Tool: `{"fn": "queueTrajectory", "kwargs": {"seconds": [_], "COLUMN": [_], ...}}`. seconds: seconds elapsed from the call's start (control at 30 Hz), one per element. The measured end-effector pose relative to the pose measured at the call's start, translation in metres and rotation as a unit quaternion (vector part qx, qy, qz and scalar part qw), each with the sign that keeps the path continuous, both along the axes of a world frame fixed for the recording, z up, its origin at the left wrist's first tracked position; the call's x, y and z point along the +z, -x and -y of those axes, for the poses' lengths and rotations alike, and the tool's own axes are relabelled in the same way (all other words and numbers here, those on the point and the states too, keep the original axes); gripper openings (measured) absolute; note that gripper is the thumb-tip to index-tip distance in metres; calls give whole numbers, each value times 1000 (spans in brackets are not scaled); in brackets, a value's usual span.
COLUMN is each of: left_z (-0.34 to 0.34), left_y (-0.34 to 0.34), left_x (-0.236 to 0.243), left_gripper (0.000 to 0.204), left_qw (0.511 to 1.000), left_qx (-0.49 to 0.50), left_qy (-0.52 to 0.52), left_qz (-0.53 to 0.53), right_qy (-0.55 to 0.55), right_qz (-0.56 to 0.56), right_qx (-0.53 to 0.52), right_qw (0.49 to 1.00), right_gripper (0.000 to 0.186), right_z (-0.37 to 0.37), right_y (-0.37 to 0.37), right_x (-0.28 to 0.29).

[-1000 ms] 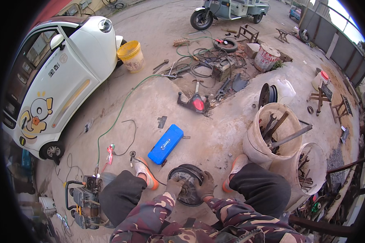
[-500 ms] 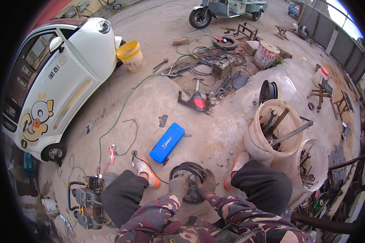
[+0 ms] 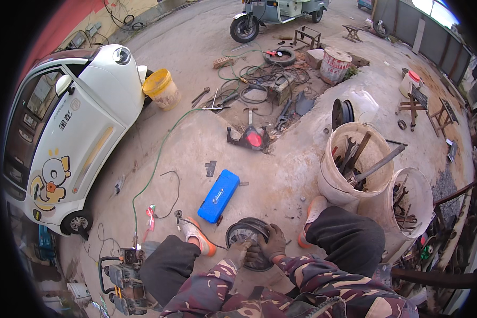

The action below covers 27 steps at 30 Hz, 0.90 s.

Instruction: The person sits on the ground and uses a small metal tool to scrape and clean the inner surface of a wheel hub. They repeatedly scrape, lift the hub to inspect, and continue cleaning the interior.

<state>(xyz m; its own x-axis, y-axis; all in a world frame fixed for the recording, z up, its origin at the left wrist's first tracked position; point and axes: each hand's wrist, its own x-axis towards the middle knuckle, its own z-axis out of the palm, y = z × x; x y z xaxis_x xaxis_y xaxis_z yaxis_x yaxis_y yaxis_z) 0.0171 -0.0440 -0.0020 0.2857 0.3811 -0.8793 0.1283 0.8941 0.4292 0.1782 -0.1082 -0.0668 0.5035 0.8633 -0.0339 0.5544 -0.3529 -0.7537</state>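
The black wheel [image 3: 237,233] lies on the ground between the person's shoes [image 3: 314,212]; it could rock or turn if pressed unevenly. The left hand [image 3: 239,253] rests over its middle and the right hand [image 3: 273,242] over its right edge; whether either is clenched cannot be told, and a slip might pinch fingers. The dark cable [image 3: 209,241] beside the left shoe could snag. Farther right, the bucket's [image 3: 338,189] jutting metal bar [image 3: 379,164] might catch a sleeve.
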Motion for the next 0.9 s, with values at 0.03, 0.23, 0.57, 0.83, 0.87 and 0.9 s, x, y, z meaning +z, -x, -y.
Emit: {"fn": "queueTrajectory", "kwargs": {"seconds": [0.03, 0.23, 0.57, 0.83, 0.87, 0.9], "left_z": [2, 4, -9, -15, -13, -13], "left_y": [-3, 11, 15, 1, 0, 0], "left_x": [-3, -27, -17, -7, -10, -13], "left_gripper": [27, 28, 38, 28, 27, 28], "left_qw": [999, 787, 994, 839, 702, 683], "left_qx": [-28, -313, 5, -168, -241, -242], "left_qy": [-31, -438, -79, -470, -615, -637], "left_qz": [-13, -301, -76, -215, -264, -264], "right_qy": [11, 11, -9, -12, -17, -17], "right_qz": [-3, 2, 13, 14, 15, 16], "right_qx": [0, -3, -3, -1, 0, 0], "right_qw": [1000, 1000, 1000, 1000, 1000, 1000], "right_gripper": [52, 53, 51, 51, 51, 51], "right_z": [0, 0, 0, 0, 0, 0], "right_y": [0, 0, 2, 1, 1, 1], "right_x": [0, -2, -4, -8, -7, -7]}}
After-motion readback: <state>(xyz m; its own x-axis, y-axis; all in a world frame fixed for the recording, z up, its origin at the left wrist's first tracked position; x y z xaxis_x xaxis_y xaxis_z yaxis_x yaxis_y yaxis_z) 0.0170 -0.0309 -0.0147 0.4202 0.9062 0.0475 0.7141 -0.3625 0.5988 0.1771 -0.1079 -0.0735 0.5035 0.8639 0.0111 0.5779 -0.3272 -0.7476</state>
